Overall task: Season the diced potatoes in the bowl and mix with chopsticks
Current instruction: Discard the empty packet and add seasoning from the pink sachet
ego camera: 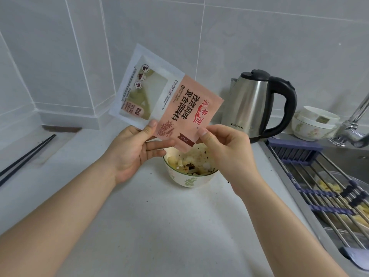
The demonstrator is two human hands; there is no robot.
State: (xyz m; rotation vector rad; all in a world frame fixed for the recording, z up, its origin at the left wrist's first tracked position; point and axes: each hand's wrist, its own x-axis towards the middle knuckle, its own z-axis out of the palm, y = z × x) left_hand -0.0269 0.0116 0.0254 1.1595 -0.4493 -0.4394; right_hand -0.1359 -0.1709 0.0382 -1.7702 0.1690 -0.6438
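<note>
A pink and white seasoning packet (171, 100) is held tilted above a small patterned bowl (189, 179). My left hand (135, 150) pinches the packet's lower left edge. My right hand (225, 152) pinches its lower right corner, partly hiding the bowl. Inside the bowl lie diced potatoes (185, 161) speckled with dark flakes and white powder. A pair of black chopsticks (26, 154) rests on the counter at the far left, away from both hands.
A steel electric kettle (257, 104) stands behind the bowl. Stacked white bowls (313, 122) and a tap (353, 124) sit at the right. A roll-up drying rack (327, 188) spans the sink, with potato pieces beneath it. Tiled walls close the back and left.
</note>
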